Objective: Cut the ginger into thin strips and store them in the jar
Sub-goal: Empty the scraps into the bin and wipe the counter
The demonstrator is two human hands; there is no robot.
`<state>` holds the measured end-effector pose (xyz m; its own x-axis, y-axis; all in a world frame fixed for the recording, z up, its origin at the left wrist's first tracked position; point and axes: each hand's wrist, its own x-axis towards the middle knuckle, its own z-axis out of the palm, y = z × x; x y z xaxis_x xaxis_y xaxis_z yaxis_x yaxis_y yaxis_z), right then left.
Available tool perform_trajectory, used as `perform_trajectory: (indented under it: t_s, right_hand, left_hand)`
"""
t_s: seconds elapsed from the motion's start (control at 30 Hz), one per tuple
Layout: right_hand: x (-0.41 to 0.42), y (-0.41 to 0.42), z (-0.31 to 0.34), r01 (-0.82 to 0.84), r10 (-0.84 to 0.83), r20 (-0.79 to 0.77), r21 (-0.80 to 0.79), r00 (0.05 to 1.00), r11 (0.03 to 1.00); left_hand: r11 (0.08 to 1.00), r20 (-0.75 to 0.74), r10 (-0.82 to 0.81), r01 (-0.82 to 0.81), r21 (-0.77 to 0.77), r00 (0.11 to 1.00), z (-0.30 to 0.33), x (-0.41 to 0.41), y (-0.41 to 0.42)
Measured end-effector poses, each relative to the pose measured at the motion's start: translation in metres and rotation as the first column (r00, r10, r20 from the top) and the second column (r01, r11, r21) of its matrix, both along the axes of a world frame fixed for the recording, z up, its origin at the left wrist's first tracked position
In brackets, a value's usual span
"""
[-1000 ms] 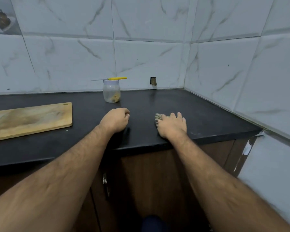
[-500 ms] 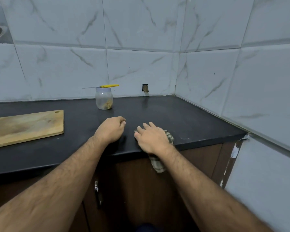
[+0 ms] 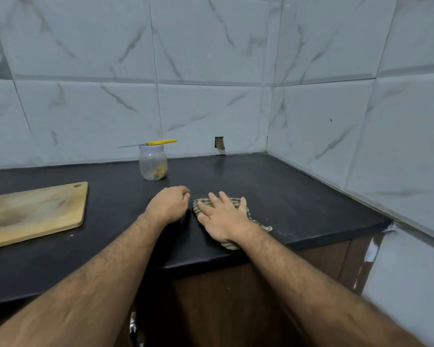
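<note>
Since half a second ago, right hand (image 3: pixel 224 216) and checked cloth (image 3: pixel 236 209) have slid from the edge deeper onto black counter (image 3: pixel 298 196), fingers flat, pressing the cloth. Cutting board (image 3: pixel 33 211) lies at 9 o'clock. Jar (image 3: pixel 152 162), at 11 o'clock, lidded, holds ginger strips; yellow-handled knife (image 3: pixel 150 144) rests across it. Left hand (image 3: pixel 169 205) is a fist, empty. Wipe with overlapping strokes, steady pressure.

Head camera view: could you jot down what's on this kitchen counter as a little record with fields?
counter: black countertop in a tiled corner
jar: clear jar near the back wall, lid on, yellowish bits at the bottom
knife: yellow-handled knife lying across the jar lid
board: wooden cutting board, bare, at left
cloth: checked cloth under the right hand
left hand: curled, resting on counter
right hand: flat, pressing cloth
</note>
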<state>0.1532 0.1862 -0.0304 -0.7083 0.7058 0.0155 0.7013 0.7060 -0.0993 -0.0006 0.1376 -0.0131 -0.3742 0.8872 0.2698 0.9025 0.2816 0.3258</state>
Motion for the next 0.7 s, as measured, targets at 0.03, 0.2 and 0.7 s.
perform_trajectory:
  t_s: [0.03, 0.2, 0.7]
  right_hand:
    - [-0.005, 0.006, 0.001, 0.002, -0.002, 0.004, -0.008, 1.0, 1.0]
    - [-0.055, 0.053, 0.004, 0.015, -0.014, 0.025, -0.01, 1.0, 1.0]
    - [-0.13, 0.229, 0.004, 0.212, -0.212, -0.008, 0.057, 0.977, 0.976]
  left_hand:
    - [1.0, 0.003, 0.0, 0.0, -0.002, 1.0, -0.002, 0.0, 0.004]
    - [1.0, 0.063, 0.012, -0.012, 0.003, 0.998, 0.001, -0.019, 0.029]
    - [0.995, 0.042, -0.038, 0.041, -0.089, 0.998, 0.01, -0.065, 0.161]
